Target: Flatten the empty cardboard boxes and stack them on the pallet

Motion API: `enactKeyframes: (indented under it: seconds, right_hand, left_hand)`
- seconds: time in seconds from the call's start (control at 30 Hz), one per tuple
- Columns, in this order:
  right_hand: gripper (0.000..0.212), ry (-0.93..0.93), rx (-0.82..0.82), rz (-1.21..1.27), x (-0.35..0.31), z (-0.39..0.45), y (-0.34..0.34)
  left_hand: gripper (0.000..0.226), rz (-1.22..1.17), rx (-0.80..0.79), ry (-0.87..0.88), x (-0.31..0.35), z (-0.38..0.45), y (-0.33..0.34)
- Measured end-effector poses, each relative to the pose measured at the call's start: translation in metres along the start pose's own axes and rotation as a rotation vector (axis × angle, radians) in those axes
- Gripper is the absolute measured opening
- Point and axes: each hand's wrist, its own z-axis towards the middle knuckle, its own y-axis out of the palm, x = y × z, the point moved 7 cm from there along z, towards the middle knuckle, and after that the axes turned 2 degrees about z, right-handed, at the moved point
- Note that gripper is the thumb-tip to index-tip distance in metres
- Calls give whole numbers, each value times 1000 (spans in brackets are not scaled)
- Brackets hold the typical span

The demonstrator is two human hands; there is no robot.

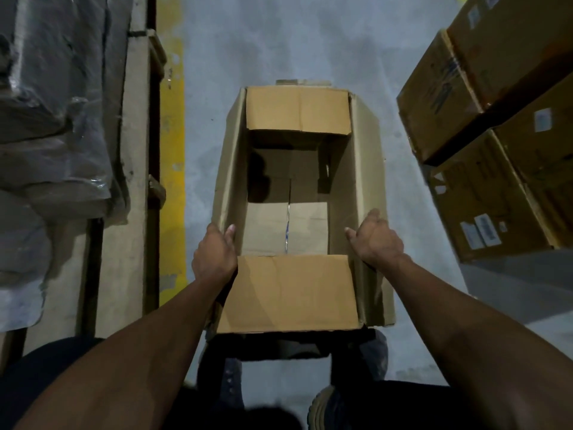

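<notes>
Head view | left grip [214, 256], right grip [376, 240] clasp side walls | corrugated box [291, 293] (open, rectangular, creased)

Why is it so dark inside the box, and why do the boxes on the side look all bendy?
Head view: dim light from above, so the box walls cast shadow over its far floor; the near floor stays lit. The wide lens tilts the stacked boxes at the right edge. The wrapped load on the left looks soft and murky.

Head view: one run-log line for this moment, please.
stage: pre-flatten | open box: upright, empty, flaps open | left hand: gripping left wall | right hand: gripping right wall | pallet: left
</notes>
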Motion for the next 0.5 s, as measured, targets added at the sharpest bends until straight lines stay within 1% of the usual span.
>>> enactKeyframes:
  seconds: [0.07, 0.2, 0.33, 0.37, 0.4, 0.47, 0.5]
  right_hand:
    - [59, 90, -35, 91, 8, 3, 11]
    - [35, 123, -36, 219, 14, 10, 23]
    - [31, 148, 43, 294, 9, 26, 16]
    - [30, 153, 64, 305, 7, 32, 13]
    - [30, 151, 76, 305, 5, 37, 9]
    - [33, 156, 54, 300, 3, 42, 9]
    - [37, 155, 35, 293, 5, 43, 10]
  left_hand:
    - [43, -2, 7, 5, 0, -1, 1]
    - [46, -11, 17, 19, 10, 7, -1]
    - [48, 7, 42, 42, 42, 41, -12]
    - [48, 5, 54, 92, 52, 47, -14]
    - [50, 24, 73, 185, 63, 50, -16]
    - [57, 160, 116, 456, 86, 42, -18]
    - [60, 245, 77, 621, 98, 33, -14]
